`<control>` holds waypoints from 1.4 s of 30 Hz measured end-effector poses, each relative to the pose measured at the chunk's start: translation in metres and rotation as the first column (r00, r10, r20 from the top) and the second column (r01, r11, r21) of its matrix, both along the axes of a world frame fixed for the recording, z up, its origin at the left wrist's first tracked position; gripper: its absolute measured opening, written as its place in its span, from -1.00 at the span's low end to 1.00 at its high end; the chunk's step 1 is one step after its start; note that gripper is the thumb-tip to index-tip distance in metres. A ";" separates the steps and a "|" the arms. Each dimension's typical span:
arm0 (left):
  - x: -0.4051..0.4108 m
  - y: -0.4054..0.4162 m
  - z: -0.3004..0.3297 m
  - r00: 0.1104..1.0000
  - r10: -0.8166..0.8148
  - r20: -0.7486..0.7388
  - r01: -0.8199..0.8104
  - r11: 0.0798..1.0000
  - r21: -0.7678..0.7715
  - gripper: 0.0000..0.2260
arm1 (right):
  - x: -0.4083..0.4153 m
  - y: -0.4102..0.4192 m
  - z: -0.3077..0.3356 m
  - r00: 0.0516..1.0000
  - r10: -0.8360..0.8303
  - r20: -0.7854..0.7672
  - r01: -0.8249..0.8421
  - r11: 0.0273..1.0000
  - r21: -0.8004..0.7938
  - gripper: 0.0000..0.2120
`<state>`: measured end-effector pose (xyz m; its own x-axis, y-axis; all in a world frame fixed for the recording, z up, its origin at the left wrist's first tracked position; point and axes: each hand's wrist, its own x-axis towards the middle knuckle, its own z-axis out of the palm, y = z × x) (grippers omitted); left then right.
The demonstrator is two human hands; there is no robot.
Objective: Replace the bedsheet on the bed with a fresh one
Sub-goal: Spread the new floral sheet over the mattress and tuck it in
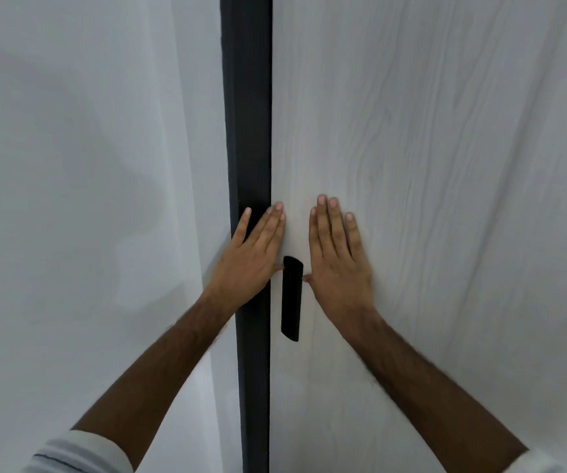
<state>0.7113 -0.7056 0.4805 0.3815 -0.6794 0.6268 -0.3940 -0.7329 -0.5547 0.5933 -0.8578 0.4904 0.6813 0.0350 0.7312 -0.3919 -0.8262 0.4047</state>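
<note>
Your left hand point(253, 252) lies flat, fingers straight, across the dark frame point(251, 131) and the door point(428, 165) edge. Between your hands the handle point(291, 298) runs vertically, its top nearest both thumbs. Your right hand point(340, 257) presses spread on the door. No sheet or bed shows; perhaps the sheet lies behind this door.

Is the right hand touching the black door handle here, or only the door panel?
Cannot tell. In the head view the right hand lies flat on the pale wood-grain door beside the black handle; its thumb tip reaches the handle's edge, but neither contact nor a gap shows plainly.
</note>
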 end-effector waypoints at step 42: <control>-1.183 -0.049 -0.233 -0.472 0.499 -0.726 -0.711 -0.703 -0.021 -0.33 | -0.860 0.226 -0.223 -0.814 0.313 -0.489 -0.561 -0.643 0.522 -0.15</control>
<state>-0.4717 -0.7543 0.2479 -0.0235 0.9856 0.1674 0.9961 0.0373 -0.0798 -0.2665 -0.6317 0.2675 -0.6847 0.7021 0.1958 0.7213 0.6912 0.0437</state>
